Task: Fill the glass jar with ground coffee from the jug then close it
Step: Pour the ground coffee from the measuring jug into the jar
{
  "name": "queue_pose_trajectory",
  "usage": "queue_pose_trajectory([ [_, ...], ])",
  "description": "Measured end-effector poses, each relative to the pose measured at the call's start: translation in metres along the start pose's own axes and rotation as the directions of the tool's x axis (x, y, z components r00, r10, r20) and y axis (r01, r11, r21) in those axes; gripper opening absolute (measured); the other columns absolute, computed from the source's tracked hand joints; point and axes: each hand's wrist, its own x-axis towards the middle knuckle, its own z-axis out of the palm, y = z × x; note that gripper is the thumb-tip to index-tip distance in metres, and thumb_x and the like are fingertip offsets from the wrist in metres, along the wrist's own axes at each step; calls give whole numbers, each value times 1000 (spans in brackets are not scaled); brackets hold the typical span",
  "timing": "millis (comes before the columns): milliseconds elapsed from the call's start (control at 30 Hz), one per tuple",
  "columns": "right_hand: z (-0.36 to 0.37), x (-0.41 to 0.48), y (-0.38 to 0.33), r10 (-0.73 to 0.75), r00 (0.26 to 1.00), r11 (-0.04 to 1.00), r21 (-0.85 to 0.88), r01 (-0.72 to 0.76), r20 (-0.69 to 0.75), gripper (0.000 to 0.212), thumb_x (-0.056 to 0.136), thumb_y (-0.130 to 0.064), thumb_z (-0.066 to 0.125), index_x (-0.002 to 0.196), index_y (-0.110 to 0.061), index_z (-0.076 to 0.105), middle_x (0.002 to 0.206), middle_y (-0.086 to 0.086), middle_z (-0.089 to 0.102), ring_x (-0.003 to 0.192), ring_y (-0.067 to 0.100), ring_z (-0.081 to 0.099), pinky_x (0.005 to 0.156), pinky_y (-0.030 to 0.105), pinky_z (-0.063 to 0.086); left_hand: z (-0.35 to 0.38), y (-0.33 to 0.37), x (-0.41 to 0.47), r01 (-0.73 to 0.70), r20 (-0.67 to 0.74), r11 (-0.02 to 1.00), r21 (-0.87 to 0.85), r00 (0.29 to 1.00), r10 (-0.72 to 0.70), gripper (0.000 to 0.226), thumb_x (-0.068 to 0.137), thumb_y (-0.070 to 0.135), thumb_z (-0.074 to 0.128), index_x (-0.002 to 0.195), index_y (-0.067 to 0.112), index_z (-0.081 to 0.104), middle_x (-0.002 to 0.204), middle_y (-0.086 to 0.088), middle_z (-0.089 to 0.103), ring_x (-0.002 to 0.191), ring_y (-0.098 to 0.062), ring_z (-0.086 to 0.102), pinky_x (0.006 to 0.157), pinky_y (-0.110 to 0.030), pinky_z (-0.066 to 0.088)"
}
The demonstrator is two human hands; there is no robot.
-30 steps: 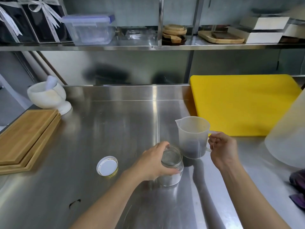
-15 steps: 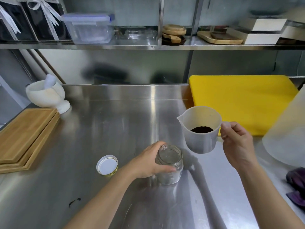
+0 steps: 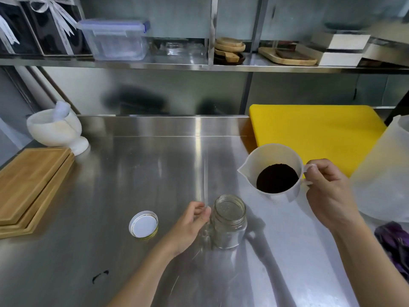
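An empty glass jar stands upright and without its lid on the steel counter. My left hand sits at the jar's left side, fingers curled against the neck and the small glass handle there. My right hand holds the handle of a translucent plastic jug, lifted above and to the right of the jar. The jug tips toward me with its spout pointing left, and dark ground coffee lies in its bottom. The jar's lid, white inside with a gold rim, lies upside down left of the jar.
A yellow cutting board lies behind the jug. A large translucent container stands at the right edge, with purple cloth below it. Stacked wooden boards and a white mortar and pestle occupy the left. A shelf runs overhead.
My right hand has lifted the jug off the counter, up and to the right, and tilted it so the coffee shows. My left hand has slid from around the jar to its left side.
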Motion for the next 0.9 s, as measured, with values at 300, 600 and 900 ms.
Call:
queue_pose_trajectory([
  [300,15,-7,-13,-129,986,958,-272,95,-109,20,76,-23,70,58,-31,66,61,-17,62,63,2,53,56,13,41,17,-22,7,-21,-130,999,-43,991,15,40,89,44,44,71,9,49,75,1,46,71,-11,44,69,-21,35],
  [600,25,-11,-27,-220,974,810,-545,217,60,13,66,-46,61,69,-36,69,69,-18,67,75,9,48,64,14,36,32,-23,14,-82,-266,996,-19,961,74,42,95,28,39,54,18,40,68,2,43,73,-18,46,69,-22,38],
  [900,36,-8,-29,-215,971,749,-620,232,103,4,70,-33,65,67,-31,68,70,-26,66,72,-1,46,64,8,34,53,-30,16,-107,-490,994,-35,869,76,36,94,27,39,96,3,65,99,-1,52,89,-18,55,81,-21,36],
])
